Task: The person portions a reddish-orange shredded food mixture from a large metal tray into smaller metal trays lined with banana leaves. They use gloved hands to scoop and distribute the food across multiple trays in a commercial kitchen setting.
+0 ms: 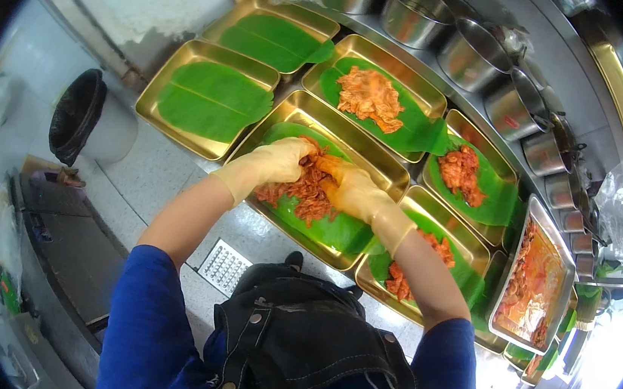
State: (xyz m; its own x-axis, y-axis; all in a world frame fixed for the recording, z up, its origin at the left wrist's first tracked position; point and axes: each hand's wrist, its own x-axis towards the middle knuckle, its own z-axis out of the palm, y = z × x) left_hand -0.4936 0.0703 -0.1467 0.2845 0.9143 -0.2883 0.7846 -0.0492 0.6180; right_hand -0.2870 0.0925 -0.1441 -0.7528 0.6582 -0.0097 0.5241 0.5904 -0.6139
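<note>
Both my hands wear pale yellow gloves and meet over a gold metal tray lined with a banana leaf. A mound of red-brown marinated meat strips lies on that leaf. My left hand has its fingers in the top of the mound, closed around some of the strips. From the other side my right hand, its glove stained orange, grips the same meat. The fingertips of both hands are partly hidden in the strips.
Leaf-lined trays with meat stand behind and to the right. Two more trays at the left hold only leaves. A steel pan of sauced meat is far right. Steel pots line the back; a lined bin stands left.
</note>
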